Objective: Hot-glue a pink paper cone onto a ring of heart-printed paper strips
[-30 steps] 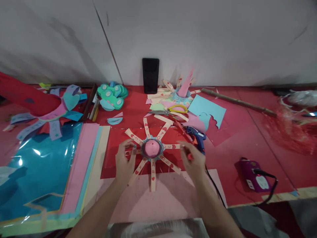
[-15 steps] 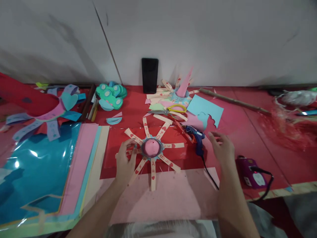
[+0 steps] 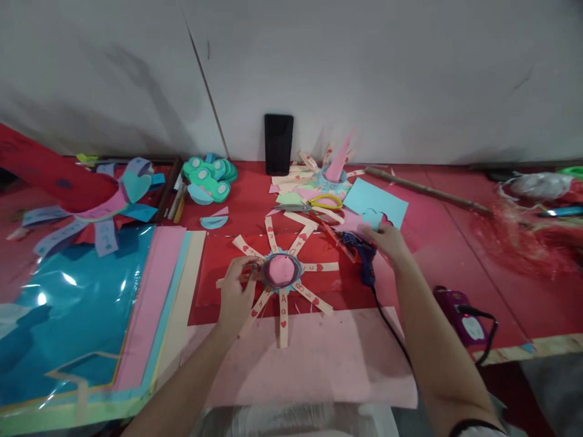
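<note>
The paper star with the pink middle (image 3: 281,268) lies on the red table (image 3: 460,267), its strips spread out. From its middle, the left hand (image 3: 235,297) is at nine o'clock, with bent fingers by the strips. I can't tell if they pinch one. The right hand (image 3: 390,243) is well apart, between two and three o'clock, by the glue gun (image 3: 365,258); its grip is hidden. If that arm snags the black cord (image 3: 386,317), the gun could slide and bend the strips. A hot tip could burn fingers.

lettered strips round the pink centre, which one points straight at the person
The strip marked "A a": it alone runs straight down the view; the ones beside it slant.
</note>
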Tool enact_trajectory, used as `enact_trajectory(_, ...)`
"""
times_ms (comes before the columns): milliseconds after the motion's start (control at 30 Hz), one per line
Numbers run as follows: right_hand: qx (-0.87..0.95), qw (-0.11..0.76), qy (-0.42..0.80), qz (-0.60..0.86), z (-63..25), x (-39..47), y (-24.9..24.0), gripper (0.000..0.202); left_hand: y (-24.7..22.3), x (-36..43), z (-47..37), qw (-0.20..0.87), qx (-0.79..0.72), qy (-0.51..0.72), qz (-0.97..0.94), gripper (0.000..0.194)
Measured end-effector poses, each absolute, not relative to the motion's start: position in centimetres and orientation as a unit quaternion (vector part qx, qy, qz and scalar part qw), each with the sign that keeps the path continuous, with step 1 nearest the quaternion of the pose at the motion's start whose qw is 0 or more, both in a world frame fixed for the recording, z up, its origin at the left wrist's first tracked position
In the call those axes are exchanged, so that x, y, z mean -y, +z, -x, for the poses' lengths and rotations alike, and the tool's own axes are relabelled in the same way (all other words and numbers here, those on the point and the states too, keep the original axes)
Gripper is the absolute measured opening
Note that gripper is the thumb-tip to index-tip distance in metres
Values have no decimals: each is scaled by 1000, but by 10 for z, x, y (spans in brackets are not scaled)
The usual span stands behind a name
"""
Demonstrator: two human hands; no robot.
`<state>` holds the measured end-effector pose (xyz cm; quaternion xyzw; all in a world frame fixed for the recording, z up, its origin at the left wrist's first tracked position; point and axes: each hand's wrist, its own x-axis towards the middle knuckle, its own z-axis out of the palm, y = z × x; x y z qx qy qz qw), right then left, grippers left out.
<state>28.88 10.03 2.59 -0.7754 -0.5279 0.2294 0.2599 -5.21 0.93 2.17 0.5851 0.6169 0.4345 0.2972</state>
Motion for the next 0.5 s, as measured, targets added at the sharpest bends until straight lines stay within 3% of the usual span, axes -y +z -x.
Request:
enact_trajectory(167,501,239,228,800,-286,-102,32,40,22,-9,53,292,-628,427,-582,17)
enact_trajectory(367,530,241,14,813,-275,-100,51,35,23,-10,53,282,-632,428,-581,17)
enact_trajectory(500,666,223,82,707,-284,-125,52,27,25,-10,54,282,-637,426,-578,15)
